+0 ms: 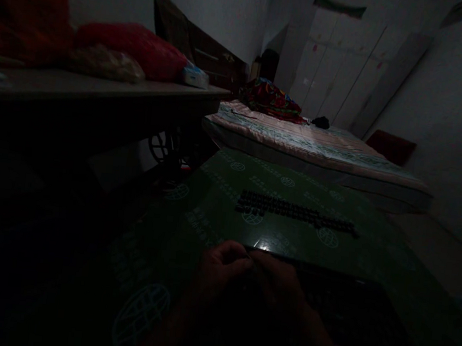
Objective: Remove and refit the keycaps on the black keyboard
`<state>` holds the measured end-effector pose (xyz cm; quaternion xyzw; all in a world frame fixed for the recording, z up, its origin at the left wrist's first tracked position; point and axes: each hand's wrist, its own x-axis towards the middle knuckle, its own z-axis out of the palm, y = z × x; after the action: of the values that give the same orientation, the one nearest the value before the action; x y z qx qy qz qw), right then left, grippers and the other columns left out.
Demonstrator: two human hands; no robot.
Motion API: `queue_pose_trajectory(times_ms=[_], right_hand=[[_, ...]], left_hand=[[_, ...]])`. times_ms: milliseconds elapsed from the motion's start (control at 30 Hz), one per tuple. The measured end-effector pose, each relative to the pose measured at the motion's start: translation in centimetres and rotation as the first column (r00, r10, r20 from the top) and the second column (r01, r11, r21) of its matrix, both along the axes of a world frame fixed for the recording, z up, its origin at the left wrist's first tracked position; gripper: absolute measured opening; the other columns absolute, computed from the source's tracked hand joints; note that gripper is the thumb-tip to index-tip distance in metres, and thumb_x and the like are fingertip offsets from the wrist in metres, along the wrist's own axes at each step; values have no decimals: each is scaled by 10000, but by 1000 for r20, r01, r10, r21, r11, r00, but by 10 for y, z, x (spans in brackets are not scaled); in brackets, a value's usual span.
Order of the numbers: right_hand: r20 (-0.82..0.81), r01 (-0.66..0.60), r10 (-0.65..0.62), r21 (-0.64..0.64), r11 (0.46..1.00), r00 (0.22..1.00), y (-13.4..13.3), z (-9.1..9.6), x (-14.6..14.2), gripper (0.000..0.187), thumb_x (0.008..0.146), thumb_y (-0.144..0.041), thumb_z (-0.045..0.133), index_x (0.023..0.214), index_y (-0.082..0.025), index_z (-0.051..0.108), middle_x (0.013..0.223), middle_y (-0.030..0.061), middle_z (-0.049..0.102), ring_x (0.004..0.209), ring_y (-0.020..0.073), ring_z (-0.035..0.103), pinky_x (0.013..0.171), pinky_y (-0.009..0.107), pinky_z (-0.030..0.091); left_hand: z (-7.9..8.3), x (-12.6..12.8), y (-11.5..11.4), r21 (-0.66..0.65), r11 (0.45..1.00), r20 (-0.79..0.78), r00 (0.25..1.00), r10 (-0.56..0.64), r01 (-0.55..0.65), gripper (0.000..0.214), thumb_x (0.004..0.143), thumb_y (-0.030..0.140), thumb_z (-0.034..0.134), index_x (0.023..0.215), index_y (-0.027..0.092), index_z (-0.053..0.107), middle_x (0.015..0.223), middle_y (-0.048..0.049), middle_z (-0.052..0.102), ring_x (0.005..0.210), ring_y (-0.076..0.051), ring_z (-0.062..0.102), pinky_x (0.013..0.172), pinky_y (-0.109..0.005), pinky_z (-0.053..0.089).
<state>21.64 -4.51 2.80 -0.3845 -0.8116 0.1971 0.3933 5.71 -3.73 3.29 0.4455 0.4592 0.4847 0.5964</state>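
Observation:
The room is very dim. My left hand and my right hand are pressed together low in the middle, fingers curled, at the near left corner of a flat dark object that looks like a keyboard. It is too dark to see what the fingers grip. The hands and the dark object rest on a green sheet printed with white globe marks. Beyond the hands, rows of small black keycaps lie on the sheet, apart from both hands.
A low mattress with striped bedding and a bundle of colourful cloth lies behind the sheet. On the left stands a sewing-machine table holding red fabric and a plastic bag. White wardrobe doors are at the back.

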Motion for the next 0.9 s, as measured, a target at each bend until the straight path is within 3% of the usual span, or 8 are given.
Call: queue_pose_trajectory(times_ms=[100,300,500,600,733,800,900], right_hand=[[-51,-20,12,-144,989,999,-4,2,-4,240,867,-213,455,1051,-199,608,928,37,702,774,139,659,670,207,492],[-110,-29,1,-257,966,994,0,6,-6,190,794,-213,545,945,-186,656,829,25,716,694,140,657,615,204,496],[-71,-86,62,-405,910,996,7,20,-1,170,764,-246,590,899,-185,675,828,16,704,718,150,640,623,228,480],[12,-3,9,-390,921,1000,29,19,12,170,734,-252,604,870,-184,680,711,-9,673,618,123,600,539,202,440],[137,224,-187,-349,910,973,84,4,36,209,723,-280,588,875,-167,676,494,-45,553,465,97,510,457,186,376],[219,352,-290,-342,871,932,111,-7,45,208,713,-271,574,856,-159,675,494,-38,556,464,99,511,450,184,366],[263,396,-319,-332,856,910,140,-24,54,176,669,-225,583,794,-156,686,557,-14,599,487,106,515,434,188,340]], left_hand=[[-2,0,0,-11,1000,69,998,1,0,169,569,226,730,684,164,623,639,32,635,617,-117,584,582,-193,447],[0,-2,-2,-3,999,159,986,-49,50,226,528,204,741,675,157,575,602,51,601,565,-95,552,544,-183,420],[0,-3,-4,-19,995,78,992,-99,101,283,546,200,731,765,171,554,648,49,625,599,-115,583,561,-200,430],[-1,-4,-2,-8,999,7,999,-32,32,403,581,260,729,926,182,536,777,0,679,709,-162,626,630,-241,460],[-8,-8,3,44,993,-51,992,115,-113,382,683,390,657,967,170,528,861,-53,690,773,-188,635,670,-267,459],[-11,-10,5,35,988,-68,986,156,-153,380,691,418,643,953,163,540,862,-64,690,770,-197,639,658,-271,459],[-14,-11,6,33,981,-87,978,192,-190,371,683,418,646,928,154,557,831,-66,692,770,-203,642,661,-271,459]])
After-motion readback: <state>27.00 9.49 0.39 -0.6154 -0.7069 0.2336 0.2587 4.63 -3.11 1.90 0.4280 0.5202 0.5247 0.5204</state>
